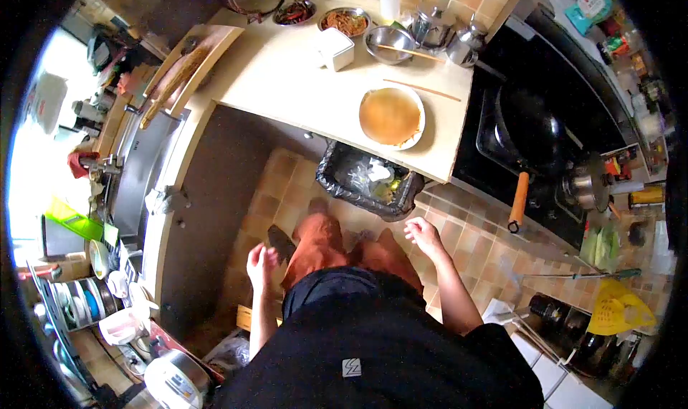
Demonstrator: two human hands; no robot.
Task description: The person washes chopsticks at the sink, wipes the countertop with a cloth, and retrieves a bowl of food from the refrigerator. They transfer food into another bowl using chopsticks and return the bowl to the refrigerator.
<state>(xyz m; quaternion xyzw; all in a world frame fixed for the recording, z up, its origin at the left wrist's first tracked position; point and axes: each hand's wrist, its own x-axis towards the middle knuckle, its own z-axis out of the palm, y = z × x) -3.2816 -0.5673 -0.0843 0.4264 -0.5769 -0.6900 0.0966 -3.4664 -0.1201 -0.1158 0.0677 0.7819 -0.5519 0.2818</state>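
My left hand (pixel 262 257) hangs beside my left thigh with its fingers loosely bent and apart, slightly blurred, holding nothing. My right hand (pixel 423 234) is in the air in front of my right leg, fingers a little spread, with nothing in it. Between and beyond the hands stands a bin (pixel 369 207) lined with a black bag, with rubbish inside. Above it, near the counter's front edge, sits a white bowl (pixel 421 126) of orange-brown food or liquid, too blurred to name. A single chopstick (pixel 423 89) lies behind the bowl. Neither hand touches anything.
A wok (pixel 534 126) with a wooden handle and a small pot (pixel 584 183) stand on the black stove at right. Along the counter's back are a metal bowl (pixel 387 51), a white container (pixel 335 49) and plates of food. A sink (pixel 136 172) is at left.
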